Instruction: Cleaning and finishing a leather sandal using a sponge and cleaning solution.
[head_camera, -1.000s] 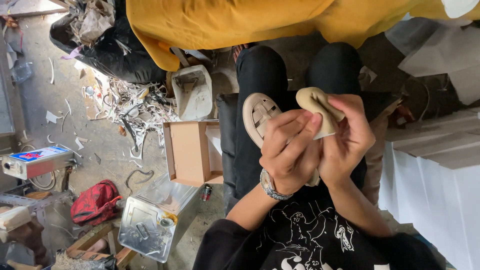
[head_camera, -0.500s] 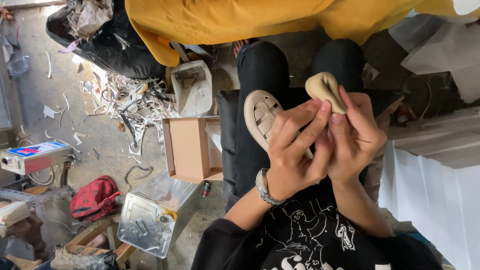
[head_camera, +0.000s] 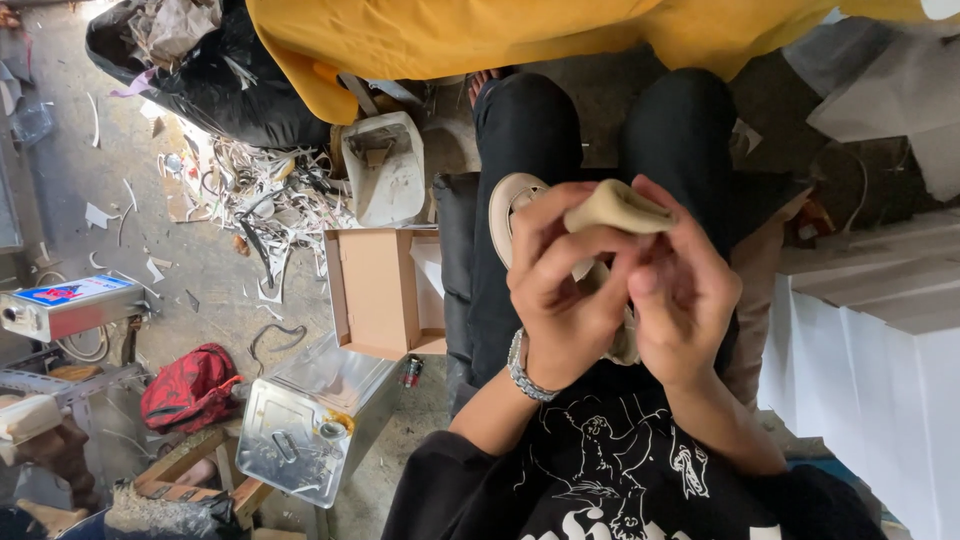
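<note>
My left hand (head_camera: 560, 300), with a metal bracelet on the wrist, and my right hand (head_camera: 685, 300) are close together over my lap in black trousers. Both grip a beige shoe (head_camera: 515, 215) whose patterned sole faces me at the left. The fingertips of both hands pinch its soft beige upper part (head_camera: 620, 205), which is folded and sticks up above the fingers. Most of the shoe's body is hidden behind my hands.
An open cardboard box (head_camera: 375, 290) stands to the left of my legs, with a shiny metal case (head_camera: 310, 415) below it and a white canister (head_camera: 385, 170) above. Paper scraps (head_camera: 250, 190) litter the concrete floor. A person in yellow cloth (head_camera: 480, 35) is across from me. White sheets (head_camera: 870, 370) are at right.
My hands have shifted on the shoe: the fingers now pinch the folded beige upper from both sides, and the left hand covers more of the sole.
</note>
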